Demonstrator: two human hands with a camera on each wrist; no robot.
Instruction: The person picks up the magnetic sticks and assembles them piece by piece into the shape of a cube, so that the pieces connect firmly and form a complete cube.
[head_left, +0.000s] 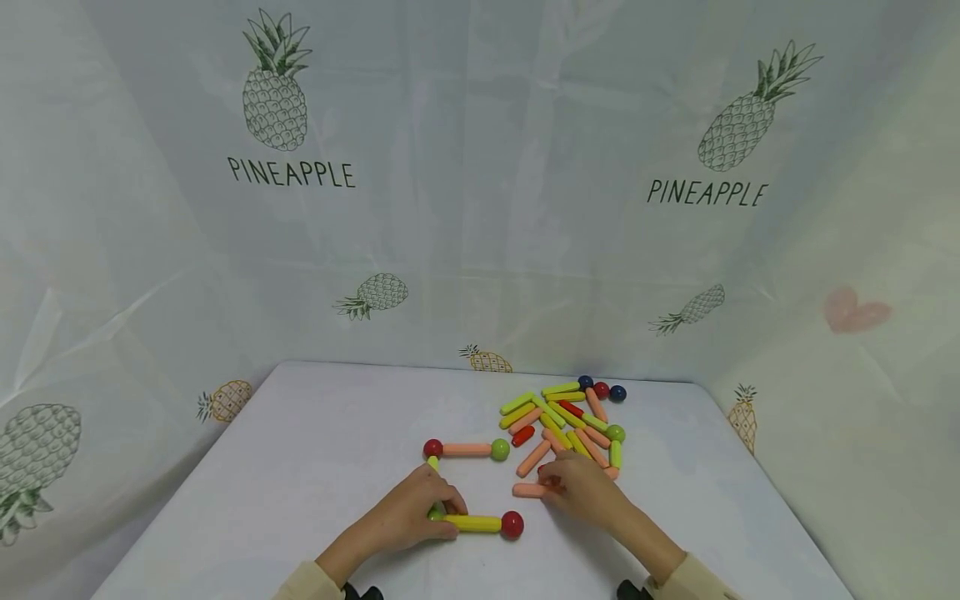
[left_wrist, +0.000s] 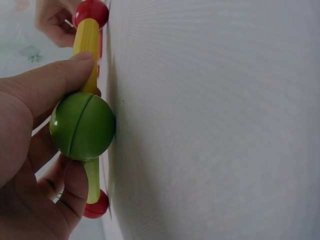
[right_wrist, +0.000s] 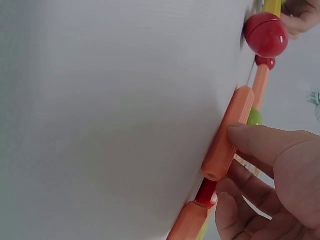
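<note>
My left hand (head_left: 412, 512) holds a joined stick-and-ball piece at its corner. In the left wrist view, the thumb lies along the yellow stick (left_wrist: 88, 37), with the green ball (left_wrist: 82, 126) beside it and curled fingers by the light green stick (left_wrist: 93, 181). A red ball (head_left: 512, 525) caps the yellow stick; another red ball (head_left: 432, 448) joins the light green stick to a salmon stick (head_left: 467, 450) ending in a second green ball (head_left: 500, 450). My right hand (head_left: 588, 492) pinches a loose salmon stick (right_wrist: 227, 135) between thumb and fingers, low over the table.
Beyond the right hand lies a pile of loose yellow, green, salmon and red sticks (head_left: 523, 436). Dark blue balls (head_left: 617, 393) and a red ball (head_left: 602, 390) sit at its back. The white table (head_left: 337, 417) meets a pineapple-printed curtain (head_left: 510, 233) behind.
</note>
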